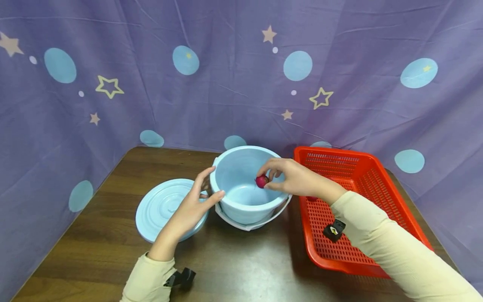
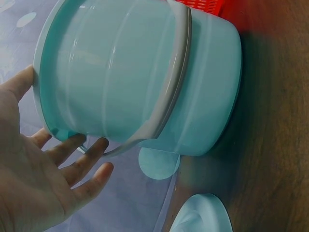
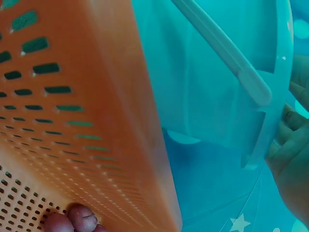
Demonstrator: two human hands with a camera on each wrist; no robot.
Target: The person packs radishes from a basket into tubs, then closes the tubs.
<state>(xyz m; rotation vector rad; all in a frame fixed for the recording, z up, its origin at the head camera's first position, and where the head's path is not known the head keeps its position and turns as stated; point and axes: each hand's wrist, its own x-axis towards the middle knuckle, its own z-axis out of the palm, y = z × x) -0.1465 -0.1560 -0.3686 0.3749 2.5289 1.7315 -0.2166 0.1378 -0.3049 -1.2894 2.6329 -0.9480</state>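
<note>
Here, right fingers (image 1: pixel 274 186) pinch one red item (image 1: pixel 261 181); one basket (image 1: pixel 339 265) shows three more.

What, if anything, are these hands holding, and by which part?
The right hand pinches a red radish by the side nearest the palm. The left hand only touches the light-blue bucket at its rim.

No readable text — a small mark (image 1: pixel 333 230) on the right wrist camera (image 1: pixel 329 235), possibly a logo.
</note>
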